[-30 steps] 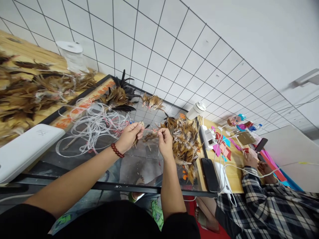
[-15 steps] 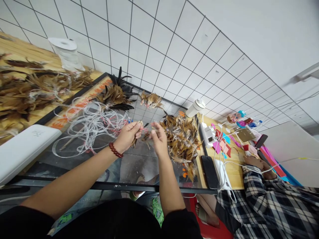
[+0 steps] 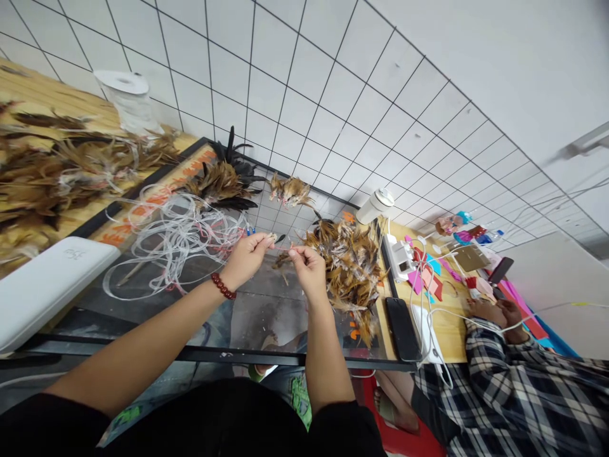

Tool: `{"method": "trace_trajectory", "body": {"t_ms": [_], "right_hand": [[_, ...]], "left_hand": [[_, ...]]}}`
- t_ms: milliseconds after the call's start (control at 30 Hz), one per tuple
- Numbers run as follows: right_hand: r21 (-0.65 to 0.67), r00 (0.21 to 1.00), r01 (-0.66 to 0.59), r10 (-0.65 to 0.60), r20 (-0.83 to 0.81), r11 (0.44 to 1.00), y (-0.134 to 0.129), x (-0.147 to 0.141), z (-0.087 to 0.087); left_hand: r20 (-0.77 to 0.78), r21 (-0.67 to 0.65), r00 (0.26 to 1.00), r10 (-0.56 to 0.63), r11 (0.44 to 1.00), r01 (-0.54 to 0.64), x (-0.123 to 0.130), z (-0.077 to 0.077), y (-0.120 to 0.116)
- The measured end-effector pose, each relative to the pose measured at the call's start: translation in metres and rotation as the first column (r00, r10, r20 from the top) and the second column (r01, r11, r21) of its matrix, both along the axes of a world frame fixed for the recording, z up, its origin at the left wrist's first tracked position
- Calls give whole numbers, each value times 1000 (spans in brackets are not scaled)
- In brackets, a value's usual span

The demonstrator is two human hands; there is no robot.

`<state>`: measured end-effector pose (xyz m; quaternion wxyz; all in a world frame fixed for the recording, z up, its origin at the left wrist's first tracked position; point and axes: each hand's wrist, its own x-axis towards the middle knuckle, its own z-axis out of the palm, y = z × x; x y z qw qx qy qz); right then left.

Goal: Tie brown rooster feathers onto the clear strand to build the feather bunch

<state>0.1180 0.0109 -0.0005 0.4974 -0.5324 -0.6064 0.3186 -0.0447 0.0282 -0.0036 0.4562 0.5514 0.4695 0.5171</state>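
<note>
My left hand (image 3: 246, 259), wearing a red bead bracelet, pinches a small feather piece whose dark tip (image 3: 280, 239) sticks out to the right. The fingers cover most of it. Thumb and fingertip of my right hand (image 3: 310, 273) are closed on a thin pinkish thread, which runs across the short gap between the hands. Just right of that hand lies a heap of brown feathers (image 3: 349, 263). Left of my left hand spreads a tangle of clear plastic cord (image 3: 166, 244). A small tied feather bunch (image 3: 291, 190) rests beyond both hands.
A brown and black feather bunch (image 3: 221, 181) is at the back. More feathers (image 3: 95, 158), a white spool (image 3: 124, 95) and a white power bank (image 3: 57, 285) are on the left. Rightward are a white bottle (image 3: 375, 206), a phone (image 3: 402, 329), cables and a co-worker's plaid sleeve (image 3: 490, 355).
My right hand's fingers, spread before, have closed on the thread. The hand has moved slightly down and right, and the thread now spans the gap between my hands.
</note>
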Motion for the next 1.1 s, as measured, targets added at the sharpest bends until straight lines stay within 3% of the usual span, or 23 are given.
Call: {"method": "trace_trajectory", "body": {"t_ms": [100, 233, 367, 433, 533, 633, 700, 800, 900, 967, 1033, 1100], "right_hand": [[165, 973, -76, 37, 228, 983, -3, 4, 4], [197, 908, -207, 113, 403, 958, -4, 4, 4], [145, 923, -270, 213, 321, 952, -1, 4, 2], [111, 936, -282, 248, 250, 953, 1, 5, 2], [84, 956, -266, 252, 149, 960, 4, 5, 0], [64, 972, -217, 210, 107, 974, 6, 6, -3], [70, 977, -176, 165, 137, 982, 5, 6, -4], [118, 967, -140, 111, 230, 983, 2, 3, -2], [172, 928, -199, 129, 350, 965, -3, -1, 0], [186, 883, -264, 160, 441, 946, -5, -3, 1], [196, 844, -299, 162, 512, 934, -7, -4, 0], [220, 825, -285, 122, 553, 933, -7, -4, -1]], "left_hand": [[-314, 55, 949, -42, 996, 63, 1, 1, -1], [-429, -33, 869, -248, 965, 259, 2, -1, -1], [-299, -120, 833, -465, 885, 450, 1, 1, -3], [-169, -160, 807, -566, 823, 545, -1, 3, -6], [63, -218, 777, -626, 751, 623, -1, 6, -10], [268, -208, 752, -603, 726, 656, 1, 6, -10], [320, -178, 776, -543, 770, 613, 2, 5, -9], [274, -179, 875, -398, 873, 454, 4, 2, -5], [71, -167, 971, -229, 957, 238, 3, -1, 0], [-166, -89, 977, -136, 988, 123, 2, -3, 3], [-407, 31, 910, -77, 995, 99, 0, -5, 4], [-602, 145, 797, -40, 977, 159, 1, -7, 1]]}}
